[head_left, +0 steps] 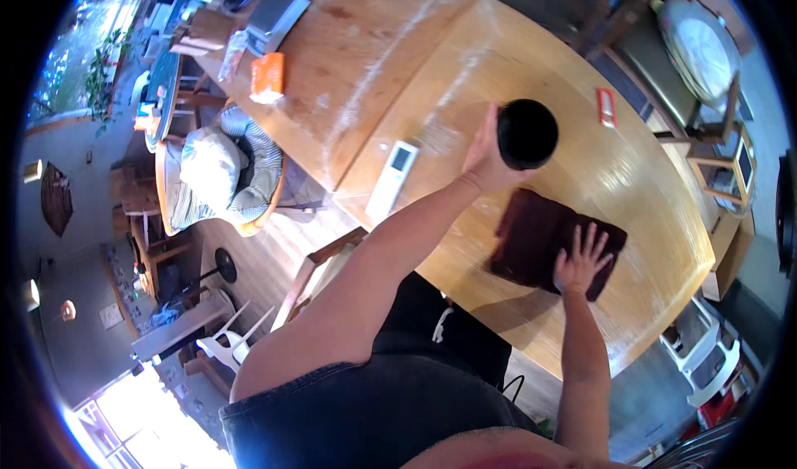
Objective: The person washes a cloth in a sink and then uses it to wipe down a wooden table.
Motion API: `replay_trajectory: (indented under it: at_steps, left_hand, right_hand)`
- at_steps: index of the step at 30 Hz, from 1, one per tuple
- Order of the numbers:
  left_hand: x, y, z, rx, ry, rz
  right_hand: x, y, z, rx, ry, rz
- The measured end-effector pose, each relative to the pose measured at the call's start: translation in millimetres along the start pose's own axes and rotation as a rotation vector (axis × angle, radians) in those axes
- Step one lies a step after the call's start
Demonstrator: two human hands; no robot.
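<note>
My left hand is wrapped round the side of a black cup-like container, whose dark round top faces me. Whether it touches the table cannot be made out. Nearer to me and to the right, a dark maroon cloth lies folded on the wooden table. On its right part rests my right hand, flat, with the fingers spread.
A white remote control lies at the table's left edge. Farther off are an orange packet and a grey flat device. A small red-and-white packet lies far right. A cushioned chair stands left of the table.
</note>
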State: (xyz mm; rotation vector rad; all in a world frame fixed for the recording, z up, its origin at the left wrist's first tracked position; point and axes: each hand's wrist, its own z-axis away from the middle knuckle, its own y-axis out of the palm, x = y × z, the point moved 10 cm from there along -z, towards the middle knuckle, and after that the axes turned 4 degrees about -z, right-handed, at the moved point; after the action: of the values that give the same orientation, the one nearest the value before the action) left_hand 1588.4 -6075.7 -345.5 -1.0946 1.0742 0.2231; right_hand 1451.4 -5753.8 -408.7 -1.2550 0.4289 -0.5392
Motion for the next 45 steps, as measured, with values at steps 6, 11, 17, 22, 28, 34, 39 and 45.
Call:
replay_trajectory:
  at_steps: [6,11,17,22,28,34,39,45]
  left_hand:
    - [74.3,-132.9,-39.9,0.006,-0.093,-0.155]
    - [158.1,-245.9,-75.3,-0.237,-0.185,-0.154]
    - [223.3,-294.3,-87.2,-0.254,-0.312,-0.001]
    - [218.3,-266.8,-14.5,-0.197,-0.477,-0.252]
    - [168.1,-132.0,142.6,0.335,-0.287,-0.272]
    - [237.1,-173.9,135.0,0.103,-0.062,-0.479]
    - [284.7,-268.0,60.2,-0.082,-0.063,-0.625]
    - [241.6,-269.6,42.0,-0.226,0.118,-0.845]
  right_hand:
    - [-6.9,14.3,6.6,0.102,0.049,0.114]
    - [-6.9,15.9,8.3,0.224,0.090,0.179]
    - [-3.2,5.2,-1.8,0.237,0.041,0.207]
    - [-9.5,15.5,7.0,0.216,0.097,0.105]
    - [-1.3,12.0,8.5,0.161,0.119,0.037]
    - [-1.4,9.4,10.5,0.089,0.143,-0.034]
    - [6.2,-2.1,10.1,-0.041,0.200,-0.117]
    - [15.9,5.3,24.3,-0.066,0.317,-0.229]
